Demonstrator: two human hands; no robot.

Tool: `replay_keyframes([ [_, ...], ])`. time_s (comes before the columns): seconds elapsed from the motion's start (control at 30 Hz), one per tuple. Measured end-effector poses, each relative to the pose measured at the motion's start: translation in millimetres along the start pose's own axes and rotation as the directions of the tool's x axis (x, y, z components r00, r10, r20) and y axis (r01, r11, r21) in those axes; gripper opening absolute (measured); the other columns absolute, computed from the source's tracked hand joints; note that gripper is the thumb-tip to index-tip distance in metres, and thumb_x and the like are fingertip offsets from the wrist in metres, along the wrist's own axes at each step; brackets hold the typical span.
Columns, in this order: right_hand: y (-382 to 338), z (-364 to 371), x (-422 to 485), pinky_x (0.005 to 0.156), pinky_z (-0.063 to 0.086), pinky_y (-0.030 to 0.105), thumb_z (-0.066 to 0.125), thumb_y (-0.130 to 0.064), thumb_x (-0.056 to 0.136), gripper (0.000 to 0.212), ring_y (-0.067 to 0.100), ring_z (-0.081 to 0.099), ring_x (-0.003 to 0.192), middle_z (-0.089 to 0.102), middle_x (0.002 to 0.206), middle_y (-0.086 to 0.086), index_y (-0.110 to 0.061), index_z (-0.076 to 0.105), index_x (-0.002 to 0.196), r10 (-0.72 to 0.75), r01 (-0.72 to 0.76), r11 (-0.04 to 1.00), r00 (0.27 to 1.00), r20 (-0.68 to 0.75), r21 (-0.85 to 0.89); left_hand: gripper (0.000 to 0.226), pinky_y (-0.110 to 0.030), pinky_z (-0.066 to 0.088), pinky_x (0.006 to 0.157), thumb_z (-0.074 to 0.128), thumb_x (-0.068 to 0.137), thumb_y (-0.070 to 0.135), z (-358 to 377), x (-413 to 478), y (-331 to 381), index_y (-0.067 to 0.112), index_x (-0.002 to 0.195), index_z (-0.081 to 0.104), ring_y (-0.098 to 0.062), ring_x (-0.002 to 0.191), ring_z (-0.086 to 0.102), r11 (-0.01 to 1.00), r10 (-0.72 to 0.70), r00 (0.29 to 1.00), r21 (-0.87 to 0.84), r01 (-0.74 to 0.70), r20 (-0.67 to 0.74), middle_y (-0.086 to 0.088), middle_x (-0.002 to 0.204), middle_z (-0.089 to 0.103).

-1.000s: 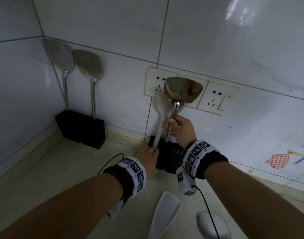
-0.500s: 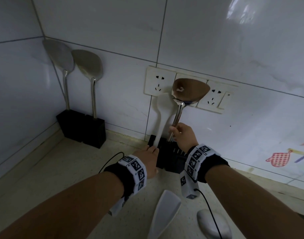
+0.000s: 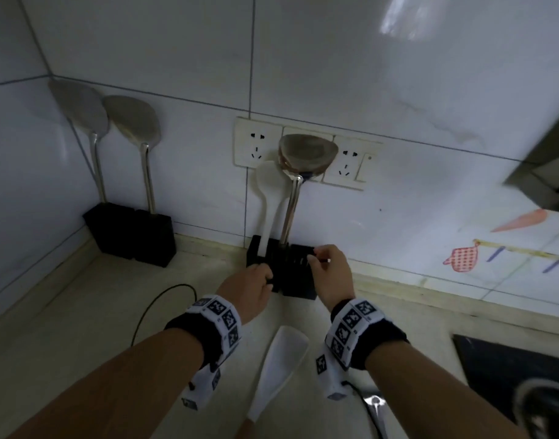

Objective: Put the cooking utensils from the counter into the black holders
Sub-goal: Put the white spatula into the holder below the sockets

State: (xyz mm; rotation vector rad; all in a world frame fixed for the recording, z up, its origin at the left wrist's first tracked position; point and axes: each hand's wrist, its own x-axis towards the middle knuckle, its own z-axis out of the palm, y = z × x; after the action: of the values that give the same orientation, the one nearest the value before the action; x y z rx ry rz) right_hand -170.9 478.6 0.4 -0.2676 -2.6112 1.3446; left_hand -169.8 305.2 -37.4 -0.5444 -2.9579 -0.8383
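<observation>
1. Nearest me, a white spatula (image 3: 276, 372) lies flat on the counter (image 3: 81, 312) between my forearms, not yet stowed. Just right of it a metal utensil (image 3: 376, 407) pokes in at the bottom edge, mostly cut off. My worry: a wrist or a trailing cable (image 3: 151, 308) could sweep either one aside as I pull back.

2. My left hand (image 3: 248, 288) is curled against the front left of the near black holder (image 3: 295, 277); I cannot tell whether it truly grips it. My right hand (image 3: 330, 274) rests on the holder's top right edge, fingers pinched loosely and holding no utensil. If I press unevenly, the block could slide or tip.

3. In that holder stand a steel ladle (image 3: 305, 160) and a white spoon (image 3: 270, 198), both leaning toward the wall sockets (image 3: 257, 142). A jolt might topple them, or knock the ladle bowl against the outlets.

4. Farthest, two steel turners (image 3: 78, 103) stand in the corner holders (image 3: 130, 236), well apart and probably safe.
</observation>
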Motion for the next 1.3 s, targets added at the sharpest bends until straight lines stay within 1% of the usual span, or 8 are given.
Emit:
replay_keyframes([
  [0.2,60,8,-73,0.080,0.046,0.032,0.051,-0.014,0.094,0.020,0.031,0.062,0.094,0.061,0.110,0.017,-0.004,0.058,0.109,0.030,-0.006,0.993,0.978,0.204,-0.115,0.055,-0.032,0.044,0.084,0.052,0.089,0.044,67,-72,5,0.006,0.127,0.040,-0.028,0.110,0.057,0.933,-0.355,0.816,0.227,0.278,0.456,-0.014,0.126,0.055],
  [0.37,88,15,-121,0.084,0.041,0.027,0.051,-0.019,0.094,0.024,0.028,0.059,0.106,0.063,0.114,0.014,-0.007,0.056,0.114,0.207,-0.179,0.978,0.911,0.357,-0.109,0.066,-0.033,0.043,0.092,0.067,0.081,0.040,88,-98,14,0.002,0.128,0.043,-0.030,0.116,0.053,0.873,-0.473,0.761,0.119,0.473,0.444,-0.015,0.130,0.051],
  [0.53,97,8,-149,0.090,0.040,0.026,0.050,-0.029,0.093,0.037,0.023,0.056,0.111,0.059,0.120,0.008,-0.011,0.051,0.125,0.300,-0.267,0.954,0.828,0.473,-0.137,0.033,-0.025,0.048,0.062,0.064,0.086,0.017,80,-106,31,-0.005,0.111,0.059,-0.024,0.077,0.064,0.754,-0.473,0.766,-0.251,0.608,0.435,-0.015,0.091,0.062],
  [0.73,78,-7,-148,0.059,0.044,0.024,0.044,-0.022,0.098,0.015,0.015,0.052,0.064,0.059,0.080,0.005,-0.012,0.055,0.102,0.297,-0.479,0.851,0.777,0.555,0.216,0.034,-0.035,0.054,0.070,0.068,0.081,0.009,59,-102,63,-0.002,0.112,0.059,-0.026,0.080,0.066,0.627,-0.425,0.811,-0.516,0.584,0.402,-0.018,0.096,0.066],
  [0.9,49,-15,-137,0.076,0.057,0.034,0.052,-0.032,0.094,0.022,0.019,0.066,0.076,0.070,0.084,0.003,-0.016,0.067,0.094,0.231,-0.501,0.744,0.814,0.533,0.442,0.038,-0.042,0.055,0.086,0.074,0.077,0.013,33,-96,85,0.004,0.109,0.056,-0.027,0.095,0.065,0.713,-0.349,0.909,-0.565,0.414,0.226,-0.015,0.105,0.066],
  [1.03,23,-24,-123,0.091,0.054,0.051,0.056,-0.021,0.093,0.028,0.038,0.067,0.097,0.070,0.105,0.024,0.003,0.067,0.102,0.203,-0.369,0.811,0.905,0.372,0.455,0.035,-0.047,0.054,0.087,0.072,0.078,0.010,17,-82,99,0.001,0.109,0.059,-0.029,0.094,0.065,0.795,-0.243,0.962,-0.544,0.270,0.122,-0.021,0.105,0.067],
  [1.17,-4,-33,-108,0.084,0.055,0.053,0.054,-0.013,0.092,0.028,0.046,0.065,0.090,0.067,0.095,0.035,0.014,0.064,0.089,0.132,-0.202,0.871,0.974,0.183,0.447,0.012,-0.046,0.055,0.084,0.067,0.082,0.013,-1,-64,106,0.009,0.094,0.064,-0.024,0.083,0.066,0.814,-0.194,0.980,-0.550,0.185,0.042,-0.017,0.096,0.070],
  [1.3,-46,-58,-78,0.055,0.036,0.029,0.052,-0.014,0.091,0.039,0.019,0.043,0.056,0.046,0.055,0.004,-0.016,0.044,0.053,-0.037,0.022,0.906,0.999,0.027,0.423,0.019,-0.036,0.051,0.087,0.058,0.089,0.020,-17,-52,105,0.005,0.099,0.065,-0.025,0.093,0.065,0.869,-0.236,0.971,-0.458,0.189,-0.047,-0.012,0.101,0.070],
])
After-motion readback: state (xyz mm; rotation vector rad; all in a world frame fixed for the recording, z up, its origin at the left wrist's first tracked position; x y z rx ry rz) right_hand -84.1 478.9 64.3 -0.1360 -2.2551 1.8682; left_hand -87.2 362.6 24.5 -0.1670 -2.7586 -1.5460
